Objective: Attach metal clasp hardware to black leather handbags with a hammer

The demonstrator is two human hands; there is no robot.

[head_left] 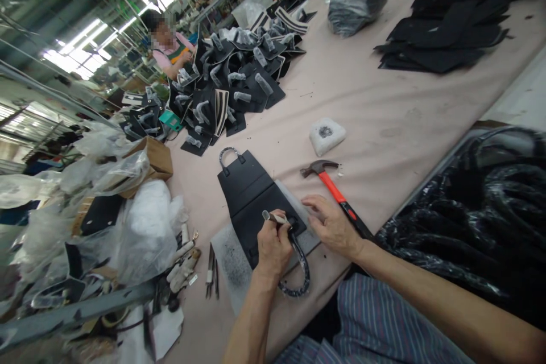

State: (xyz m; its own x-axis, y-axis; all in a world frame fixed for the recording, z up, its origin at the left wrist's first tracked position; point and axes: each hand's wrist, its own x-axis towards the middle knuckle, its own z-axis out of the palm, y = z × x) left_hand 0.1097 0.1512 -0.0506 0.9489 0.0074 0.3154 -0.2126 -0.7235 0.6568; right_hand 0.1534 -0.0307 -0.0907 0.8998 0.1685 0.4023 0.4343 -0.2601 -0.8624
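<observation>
Black panel (pixel 251 211) lies beneath the left hand (pixel 273 245) pinching a pale tool (pixel 274 217), right hand (pixel 333 227) loosely spread.

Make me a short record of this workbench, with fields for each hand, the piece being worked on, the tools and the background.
Left hand: gripping a pale pen-like tool over the panel
Right hand: fingers apart from the tool, beside the panel's edge; contact unclear
Work piece: black panel with two looped handles, lying on a speckled grey base
Tools: claw hammer, red and black handle
Nearby: white block with a dark patch
Background: heaped black pieces; a co-worker
</observation>
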